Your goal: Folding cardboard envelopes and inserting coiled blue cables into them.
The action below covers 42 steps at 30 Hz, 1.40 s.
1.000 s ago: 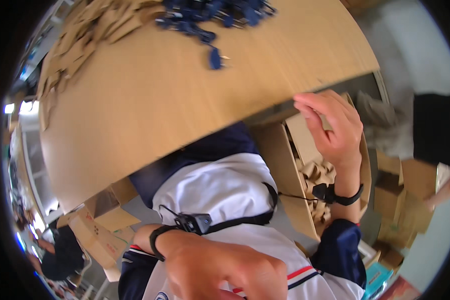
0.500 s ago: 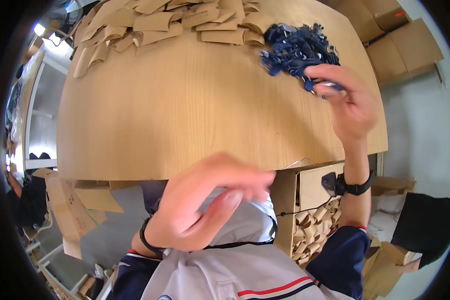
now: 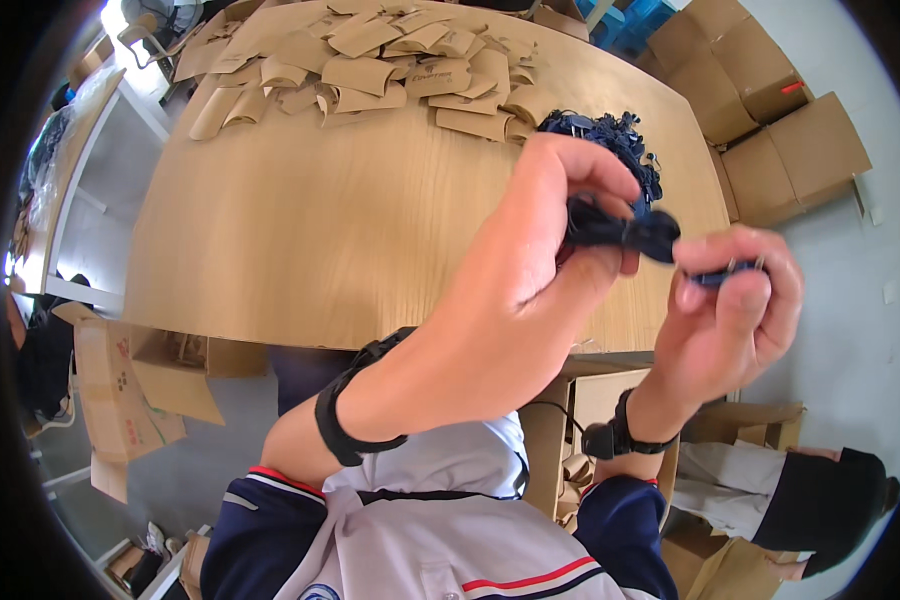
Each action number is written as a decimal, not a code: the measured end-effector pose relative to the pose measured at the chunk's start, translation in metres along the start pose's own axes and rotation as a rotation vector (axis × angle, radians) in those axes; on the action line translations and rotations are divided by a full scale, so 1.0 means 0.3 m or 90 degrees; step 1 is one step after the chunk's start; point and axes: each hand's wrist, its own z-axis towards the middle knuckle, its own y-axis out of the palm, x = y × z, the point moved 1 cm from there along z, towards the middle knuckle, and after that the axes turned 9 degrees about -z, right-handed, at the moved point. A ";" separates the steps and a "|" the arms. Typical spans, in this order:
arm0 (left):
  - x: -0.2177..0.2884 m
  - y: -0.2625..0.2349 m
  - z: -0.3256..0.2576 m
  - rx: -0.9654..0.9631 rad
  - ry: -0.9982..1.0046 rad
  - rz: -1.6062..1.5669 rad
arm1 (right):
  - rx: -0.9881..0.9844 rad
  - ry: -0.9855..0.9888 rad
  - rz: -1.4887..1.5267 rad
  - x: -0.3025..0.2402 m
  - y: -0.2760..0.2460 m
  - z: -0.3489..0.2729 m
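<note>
A small bundle of dark navy cord [image 3: 652, 238] is stretched between my hands over the right part of the table. My left hand [image 3: 525, 270] is closed around its coiled middle, thumb below and fingers above. At its right end, my right hand [image 3: 735, 315] pinches a dark blue piece with small shiny metal bits, partly hidden by the fingers. Just beyond my left hand lies a heap of similar dark blue corded items [image 3: 625, 140], partly covered by that hand.
Flat brown cardboard sleeves [image 3: 370, 75] lie piled along the far side of the wooden table [image 3: 330, 230]. Large cartons [image 3: 800, 150] are stacked at the far right. Below the front edge stands an open box [image 3: 545, 450] with cardboard pieces. Another person [image 3: 820, 500] is at the lower right.
My right hand has drawn back from the heap, bringing a cord bundle nearer. My left hand has moved up and right from the table's front edge and closed on the bundle.
</note>
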 end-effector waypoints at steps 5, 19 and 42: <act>0.135 -0.047 -0.039 -0.110 -0.179 0.069 | -0.067 -0.149 -0.202 -0.071 -0.027 -0.003; 0.156 -0.069 -0.092 -0.141 0.076 0.334 | -0.184 0.217 -0.115 -0.153 0.057 -0.132; 0.174 -0.300 -0.111 -0.203 -0.082 0.511 | -0.166 -0.023 0.054 0.019 0.196 -0.021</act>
